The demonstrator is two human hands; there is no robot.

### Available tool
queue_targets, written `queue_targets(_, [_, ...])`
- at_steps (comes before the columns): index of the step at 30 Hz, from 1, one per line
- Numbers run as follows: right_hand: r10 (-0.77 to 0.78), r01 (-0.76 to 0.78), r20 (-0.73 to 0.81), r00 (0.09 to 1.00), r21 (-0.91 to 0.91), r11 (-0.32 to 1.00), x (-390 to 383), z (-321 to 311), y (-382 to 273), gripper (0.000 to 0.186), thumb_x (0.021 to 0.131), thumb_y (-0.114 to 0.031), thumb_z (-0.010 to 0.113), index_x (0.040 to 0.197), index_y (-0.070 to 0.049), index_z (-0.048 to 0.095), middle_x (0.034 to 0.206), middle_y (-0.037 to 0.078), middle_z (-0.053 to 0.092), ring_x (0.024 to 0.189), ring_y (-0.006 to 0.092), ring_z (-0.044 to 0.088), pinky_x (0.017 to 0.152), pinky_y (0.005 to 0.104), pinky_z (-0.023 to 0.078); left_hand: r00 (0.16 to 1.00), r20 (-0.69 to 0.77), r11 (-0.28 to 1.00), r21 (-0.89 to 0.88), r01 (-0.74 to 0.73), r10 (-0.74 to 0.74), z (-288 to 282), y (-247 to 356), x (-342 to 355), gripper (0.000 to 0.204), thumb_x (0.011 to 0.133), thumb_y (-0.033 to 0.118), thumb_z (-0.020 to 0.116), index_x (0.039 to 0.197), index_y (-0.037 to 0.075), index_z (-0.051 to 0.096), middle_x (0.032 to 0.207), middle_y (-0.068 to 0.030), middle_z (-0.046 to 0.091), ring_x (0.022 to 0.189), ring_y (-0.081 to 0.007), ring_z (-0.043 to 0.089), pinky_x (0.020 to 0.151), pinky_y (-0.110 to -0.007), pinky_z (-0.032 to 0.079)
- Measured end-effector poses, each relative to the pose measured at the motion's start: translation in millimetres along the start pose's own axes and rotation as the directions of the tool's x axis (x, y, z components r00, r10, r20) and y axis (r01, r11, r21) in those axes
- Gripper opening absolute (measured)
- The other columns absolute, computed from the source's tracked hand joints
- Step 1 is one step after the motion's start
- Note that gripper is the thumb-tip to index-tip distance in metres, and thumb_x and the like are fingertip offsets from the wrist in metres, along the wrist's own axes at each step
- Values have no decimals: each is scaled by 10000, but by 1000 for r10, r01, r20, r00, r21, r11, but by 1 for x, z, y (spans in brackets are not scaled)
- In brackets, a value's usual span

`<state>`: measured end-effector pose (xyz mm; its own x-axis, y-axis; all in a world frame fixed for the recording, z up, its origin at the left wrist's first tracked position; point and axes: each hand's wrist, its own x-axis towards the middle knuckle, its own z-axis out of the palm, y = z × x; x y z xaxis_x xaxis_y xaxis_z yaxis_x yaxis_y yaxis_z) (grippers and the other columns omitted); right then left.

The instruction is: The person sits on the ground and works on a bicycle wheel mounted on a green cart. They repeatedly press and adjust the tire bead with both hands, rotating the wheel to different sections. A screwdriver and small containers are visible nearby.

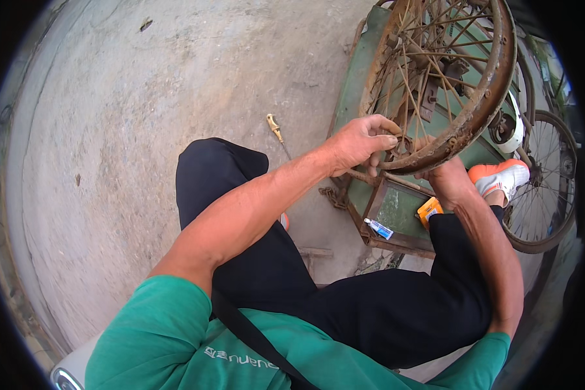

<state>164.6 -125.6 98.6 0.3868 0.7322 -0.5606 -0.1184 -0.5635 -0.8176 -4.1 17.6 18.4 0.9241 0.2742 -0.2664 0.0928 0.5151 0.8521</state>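
Observation:
A rusty spoked wheel rim (465, 133), bare of a tyre, stands tilted on a green metal cart (364, 78). My left hand (361, 143) is at the rim's lower left edge, its thumb and fingers bent together in a pinch beside the spokes. What lies between those fingertips is too small to tell. From the right, my right hand (447, 181) reaches under the bottom of the rim and wraps round it. Part of its fingers shows through between the spokes, and the rim hides the rest.
A screwdriver with a yellowish handle (275, 127) lies on the concrete floor left of the cart. On the cart's near edge are a small blue-and-white tube (378, 229) and an orange-yellow packet (429, 211). Another spoked wheel with a tyre (541, 185) stands at right, beyond my shoe (500, 177).

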Motion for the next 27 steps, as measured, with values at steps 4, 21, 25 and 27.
queue_targets(4, [-22, 16, 95, 995, 61, 998, -4, -11, -6, 98, 952, -127, 650, 1023, -60, 641, 909, 13, 641, 768, 125, 551, 682, 260, 423, 999, -35, 999, -32, 32, -33, 0, 1, 1, 547, 995, 309, 683, 1368, -67, 544, 797, -44, 614, 604, -106, 601, 532, -270, 543])
queue_targets(21, [-90, 121, 123, 988, -266, 956, -8, -6, -23, 212, 963, -229, 703, 918, -84, 556, 842, 13, 594, 727, 94, 544, 657, 251, 414, 989, 73, 977, -159, 142, -132, 0, -4, 11, 317, 982, 300, 729, 1127, 39, 622, 902, -59, 665, 494, -82, 487, 443, -303, 482])
queue_targets(25, [-83, 110, 168, 982, -159, 981, 0, -27, -11, 83, 961, -124, 665, 974, -52, 626, 908, 7, 638, 800, 107, 562, 710, 279, 449, 984, 48, 967, -186, 175, -169, 5, 1, 8, 301, 972, 312, 745, 1053, 48, 623, 899, -58, 667, 488, -81, 483, 419, -306, 457])
queue_targets(27, [-55, 64, 180, 982, -43, 997, 8, -36, 0, 252, 957, -209, 726, 1119, -46, 620, 1062, 31, 671, 915, 122, 624, 775, 281, 497, 987, 37, 963, -220, 158, -154, 8, 0, 5, 311, 981, 332, 734, 1043, 50, 621, 897, -67, 665, 497, -80, 489, 451, -303, 477])
